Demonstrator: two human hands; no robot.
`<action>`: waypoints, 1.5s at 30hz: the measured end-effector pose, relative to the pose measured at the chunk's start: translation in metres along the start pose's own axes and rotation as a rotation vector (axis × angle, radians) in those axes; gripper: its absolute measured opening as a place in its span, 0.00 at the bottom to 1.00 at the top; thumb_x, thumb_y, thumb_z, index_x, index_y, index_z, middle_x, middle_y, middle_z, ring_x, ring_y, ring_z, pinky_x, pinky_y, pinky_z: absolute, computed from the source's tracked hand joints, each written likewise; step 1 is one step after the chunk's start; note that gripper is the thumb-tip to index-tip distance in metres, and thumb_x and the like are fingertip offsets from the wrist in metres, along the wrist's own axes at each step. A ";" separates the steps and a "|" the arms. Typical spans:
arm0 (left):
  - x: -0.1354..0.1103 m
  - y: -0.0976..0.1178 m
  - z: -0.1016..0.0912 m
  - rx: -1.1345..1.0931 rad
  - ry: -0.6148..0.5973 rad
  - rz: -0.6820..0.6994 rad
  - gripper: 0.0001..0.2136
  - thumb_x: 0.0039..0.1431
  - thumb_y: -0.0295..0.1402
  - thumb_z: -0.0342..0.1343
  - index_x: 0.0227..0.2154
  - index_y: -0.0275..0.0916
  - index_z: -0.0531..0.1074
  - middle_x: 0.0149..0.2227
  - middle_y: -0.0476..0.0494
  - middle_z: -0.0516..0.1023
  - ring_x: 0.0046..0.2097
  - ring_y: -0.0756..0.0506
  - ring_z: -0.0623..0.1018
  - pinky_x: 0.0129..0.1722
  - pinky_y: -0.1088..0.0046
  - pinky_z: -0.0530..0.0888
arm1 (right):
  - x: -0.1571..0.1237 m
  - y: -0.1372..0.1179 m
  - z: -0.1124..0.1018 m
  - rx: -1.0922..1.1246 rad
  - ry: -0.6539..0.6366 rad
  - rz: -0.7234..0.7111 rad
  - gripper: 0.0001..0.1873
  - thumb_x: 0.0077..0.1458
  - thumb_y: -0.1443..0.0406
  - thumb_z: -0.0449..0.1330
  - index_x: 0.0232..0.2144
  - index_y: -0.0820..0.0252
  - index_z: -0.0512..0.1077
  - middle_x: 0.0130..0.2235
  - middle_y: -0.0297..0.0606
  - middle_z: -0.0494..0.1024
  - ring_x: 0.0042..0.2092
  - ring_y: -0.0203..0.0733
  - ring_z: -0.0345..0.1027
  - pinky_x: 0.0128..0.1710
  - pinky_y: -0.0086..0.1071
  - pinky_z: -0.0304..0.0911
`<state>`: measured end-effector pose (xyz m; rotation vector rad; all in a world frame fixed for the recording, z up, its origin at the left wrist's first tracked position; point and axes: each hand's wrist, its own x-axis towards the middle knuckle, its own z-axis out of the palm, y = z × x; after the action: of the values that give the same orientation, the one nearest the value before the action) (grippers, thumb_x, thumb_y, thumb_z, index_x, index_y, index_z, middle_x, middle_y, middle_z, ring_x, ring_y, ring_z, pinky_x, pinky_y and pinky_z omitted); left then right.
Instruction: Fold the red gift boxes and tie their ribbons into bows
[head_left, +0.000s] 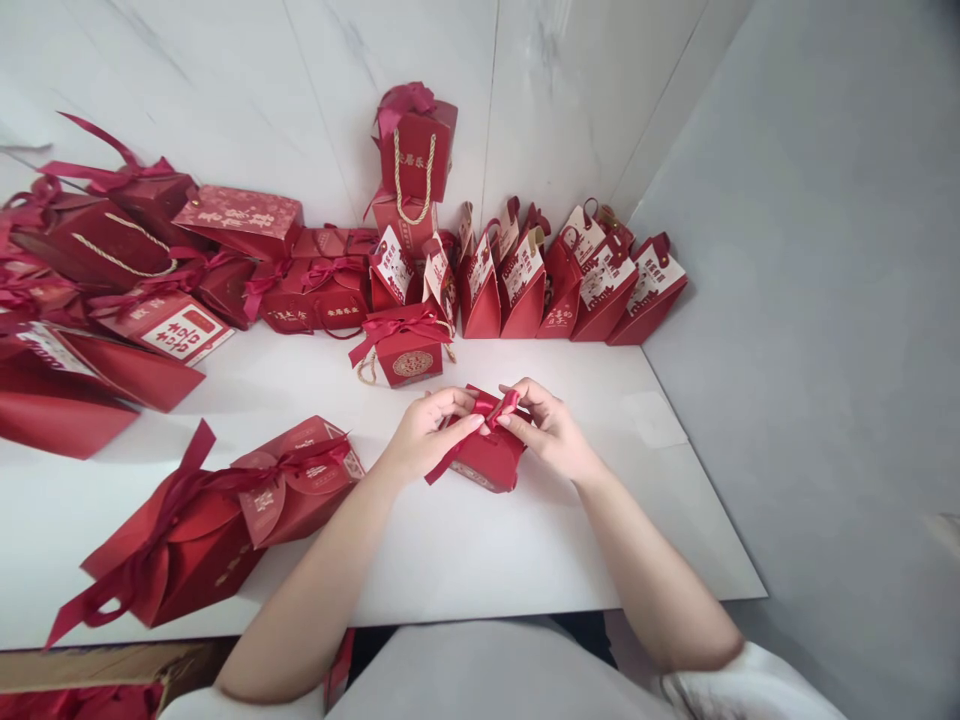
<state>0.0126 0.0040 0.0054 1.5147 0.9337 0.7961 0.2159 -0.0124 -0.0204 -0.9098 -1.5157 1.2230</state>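
Observation:
A small red gift box [486, 462] sits on the white table in front of me, with a dark red satin ribbon [444, 466] across its top. On the left side of the box, my left hand [435, 430] pinches the ribbon between thumb and fingers. My right hand [551, 428] grips a loop of the same ribbon from the right, thumb and forefinger together. Both sets of fingertips meet over the lid and partly cover the knot. Just behind stands another red box with a bow and gold cord handles [411, 358].
Two larger ribboned red boxes [202, 540] lie at the front left. Many red boxes [135, 240] crowd the back left; a row of triangular ones [521, 290] lines the wall. A cardboard carton [187, 665] is below the table [600, 560]; a grey wall [810, 300] borders the right.

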 end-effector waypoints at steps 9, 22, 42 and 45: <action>0.001 -0.006 0.006 0.083 0.113 0.053 0.08 0.59 0.35 0.59 0.39 0.39 0.77 0.39 0.42 0.81 0.42 0.43 0.80 0.46 0.65 0.75 | 0.004 -0.004 -0.002 -0.017 -0.067 -0.052 0.09 0.60 0.58 0.64 0.35 0.56 0.73 0.36 0.36 0.78 0.40 0.41 0.72 0.48 0.39 0.65; -0.004 -0.015 0.002 0.321 0.144 0.197 0.06 0.59 0.35 0.61 0.37 0.46 0.82 0.45 0.41 0.80 0.54 0.40 0.76 0.58 0.55 0.67 | -0.001 -0.013 0.003 -0.093 -0.006 -0.002 0.23 0.59 0.67 0.62 0.55 0.51 0.63 0.33 0.30 0.73 0.39 0.38 0.71 0.47 0.34 0.65; -0.004 -0.011 0.003 0.276 0.165 0.201 0.11 0.62 0.38 0.57 0.28 0.45 0.82 0.32 0.46 0.80 0.48 0.43 0.76 0.60 0.59 0.64 | 0.002 -0.007 0.006 -0.175 0.086 -0.103 0.04 0.57 0.63 0.66 0.31 0.55 0.76 0.34 0.34 0.80 0.37 0.39 0.73 0.50 0.39 0.67; -0.004 -0.011 0.001 0.270 0.147 0.177 0.11 0.62 0.39 0.57 0.28 0.45 0.82 0.34 0.45 0.81 0.49 0.43 0.76 0.57 0.61 0.67 | 0.002 -0.001 0.005 -0.176 0.101 -0.165 0.02 0.56 0.63 0.67 0.31 0.54 0.77 0.34 0.34 0.80 0.37 0.40 0.73 0.55 0.43 0.64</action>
<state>0.0100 0.0008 -0.0060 1.8116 1.0587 0.9480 0.2101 -0.0118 -0.0193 -0.9267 -1.6014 0.9236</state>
